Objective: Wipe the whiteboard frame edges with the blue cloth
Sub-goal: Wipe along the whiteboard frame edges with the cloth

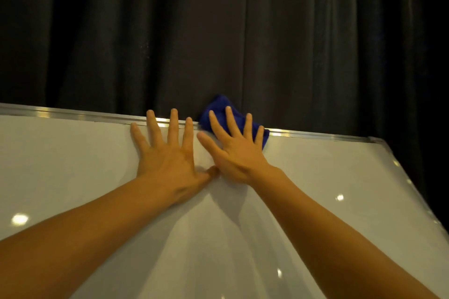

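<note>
Now my right hand [238, 150], fingers spread, only presses the blue cloth [218, 107]; left hand [167, 155] lies flat, empty. Ungripped, the cloth may slip over the far frame edge [73, 114].

Deep blue cloth [220, 107], white whiteboard [73, 165], silver frame [315, 134], black curtain [218, 31]

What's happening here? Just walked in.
A person is working on the silver metal top frame edge of a glossy white whiteboard. The right hand, fingers straight and spread, presses a crumpled blue cloth onto that edge. The left hand lies flat on the board right beside it, fingertips reaching the frame, holding nothing. A dark pleated curtain hangs behind.
</note>
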Available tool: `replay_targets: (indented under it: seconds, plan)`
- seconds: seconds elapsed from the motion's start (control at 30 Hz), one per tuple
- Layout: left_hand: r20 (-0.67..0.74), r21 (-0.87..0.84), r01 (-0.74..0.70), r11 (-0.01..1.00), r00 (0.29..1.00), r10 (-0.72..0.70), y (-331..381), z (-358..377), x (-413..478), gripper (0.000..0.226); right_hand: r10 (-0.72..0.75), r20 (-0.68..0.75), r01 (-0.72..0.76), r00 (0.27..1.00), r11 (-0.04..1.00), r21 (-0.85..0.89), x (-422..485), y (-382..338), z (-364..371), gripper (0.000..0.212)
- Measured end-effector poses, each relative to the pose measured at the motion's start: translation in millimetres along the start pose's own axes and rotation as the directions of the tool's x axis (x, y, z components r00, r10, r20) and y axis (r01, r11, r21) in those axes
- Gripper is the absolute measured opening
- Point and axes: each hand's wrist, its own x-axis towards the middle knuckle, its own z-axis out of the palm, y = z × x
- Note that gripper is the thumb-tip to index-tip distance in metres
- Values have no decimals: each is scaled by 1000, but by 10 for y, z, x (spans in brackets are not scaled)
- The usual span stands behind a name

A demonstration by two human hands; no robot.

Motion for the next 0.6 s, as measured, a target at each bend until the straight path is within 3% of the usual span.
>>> replay_targets:
  seconds: [0.1, 0.17, 0.2, 0.27, 0.33, 0.37, 0.43, 0.5, 0.57, 0.6]
  plan:
    - [3, 21, 15, 1000, 1000, -15, -89, 6, -6, 121, -188, -15, 187, 982, 982, -35, -84, -35, 79, 63]
    - [-9, -6, 9, 1000, 1000, -9, -113, 16, -38, 121, -238, 5, 237, 971, 967, -89, -141, 284, -29, 57]
    - [-11, -17, 1, 1000, 1000, -2, -113, 19, -50, 120, -200, 18, 201, 980, 972, -124, -163, 479, -113, 58]
    - [-9, -32, -9, 999, 1000, 8, -82, 24, -62, 119, 52, -9, -53, 999, 990, -132, -189, 785, -253, 66]
    - [-11, -26, -3, 1000, 1000, 3, -38, 35, -51, 118, 352, -78, -355, 933, 934, -29, -115, 808, -248, 73]
    - [-13, -20, 4, 1000, 1000, -4, -23, 42, -47, 118, 413, -94, -414, 906, 910, 12, -59, 678, -184, 74]
    - [-20, -12, 20, 1000, 1000, -21, -30, 62, -32, 119, 294, -118, -295, 948, 956, 14, -10, 306, 17, 72]
    - [-28, 2, 36, 999, 999, -36, -89, 75, -14, 120, 0, -106, -5, 994, 998, -55, -88, 123, 173, 62]
    - [-25, 21, 43, 999, 999, -43, -147, 81, -7, 121, -186, -51, 177, 981, 974, -143, -180, 335, 111, 58]
    - [-22, 13, 38, 999, 999, -38, -161, 87, -10, 121, -204, -25, 196, 979, 965, -175, -215, 529, 34, 59]
